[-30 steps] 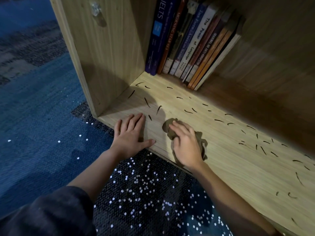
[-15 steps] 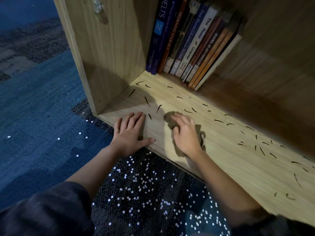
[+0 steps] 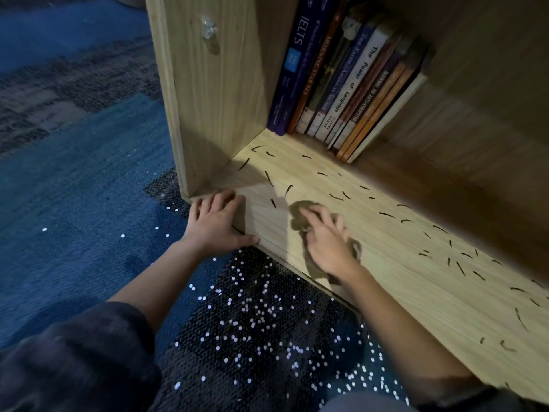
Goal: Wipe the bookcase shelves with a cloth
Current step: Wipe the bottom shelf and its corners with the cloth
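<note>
A small brown cloth [image 3: 297, 217] lies on the light wooden bottom shelf [image 3: 386, 281] of the bookcase. My right hand [image 3: 328, 243] lies on top of it with fingers spread, pressing it to the board close to the front edge. My left hand [image 3: 215, 224] rests flat on the shelf's front left corner, thumb along the edge. Several dark curved slivers [image 3: 335, 197] are scattered over the shelf, some just beyond the cloth and many further right.
A row of upright books [image 3: 344, 84] leans at the back left of the shelf. The bookcase side panel [image 3: 208, 108] rises to the left. Blue carpet [image 3: 74, 218] lies below, with a dark patch dotted with several white specks [image 3: 255, 316].
My right hand has pushed the cloth a little deeper and leftward, closer to the nearest slivers. My left hand has slid toward the shelf's left corner.
</note>
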Action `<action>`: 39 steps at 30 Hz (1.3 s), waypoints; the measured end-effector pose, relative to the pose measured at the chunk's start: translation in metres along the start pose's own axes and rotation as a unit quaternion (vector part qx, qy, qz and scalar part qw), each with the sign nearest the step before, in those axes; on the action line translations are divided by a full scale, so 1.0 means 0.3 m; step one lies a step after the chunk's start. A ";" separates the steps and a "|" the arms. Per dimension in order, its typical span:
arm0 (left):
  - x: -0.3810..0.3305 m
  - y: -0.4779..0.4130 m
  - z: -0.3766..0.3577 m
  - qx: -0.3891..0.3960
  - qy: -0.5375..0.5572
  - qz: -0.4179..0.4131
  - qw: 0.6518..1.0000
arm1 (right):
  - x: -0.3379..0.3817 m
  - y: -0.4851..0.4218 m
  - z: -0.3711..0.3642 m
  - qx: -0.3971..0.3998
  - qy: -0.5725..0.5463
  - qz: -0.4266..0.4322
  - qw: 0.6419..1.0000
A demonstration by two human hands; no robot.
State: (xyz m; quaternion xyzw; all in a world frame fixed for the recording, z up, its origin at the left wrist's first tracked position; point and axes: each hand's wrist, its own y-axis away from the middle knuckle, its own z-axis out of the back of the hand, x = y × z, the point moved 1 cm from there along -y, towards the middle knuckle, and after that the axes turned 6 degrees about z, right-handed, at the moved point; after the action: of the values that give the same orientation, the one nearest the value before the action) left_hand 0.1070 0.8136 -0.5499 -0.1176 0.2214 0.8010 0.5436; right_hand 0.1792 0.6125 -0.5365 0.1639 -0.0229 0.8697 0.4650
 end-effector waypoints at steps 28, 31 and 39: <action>-0.007 -0.012 -0.006 0.008 0.033 0.009 0.999 | 0.083 -0.042 -0.043 -0.098 -0.010 0.111 0.989; -0.020 -0.014 -0.004 -0.002 0.045 0.018 0.999 | 0.133 -0.154 -0.028 -0.074 -0.006 0.056 0.996; -0.060 -0.033 0.009 0.016 0.020 0.036 0.999 | 0.045 -0.020 -0.032 -0.095 0.032 0.031 0.994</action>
State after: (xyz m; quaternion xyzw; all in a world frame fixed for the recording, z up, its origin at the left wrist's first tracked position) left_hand 0.1232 0.8031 -0.5421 -0.1168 0.2487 0.8142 0.5115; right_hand 0.1746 0.6286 -0.5420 0.0901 -0.0953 0.8825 0.4517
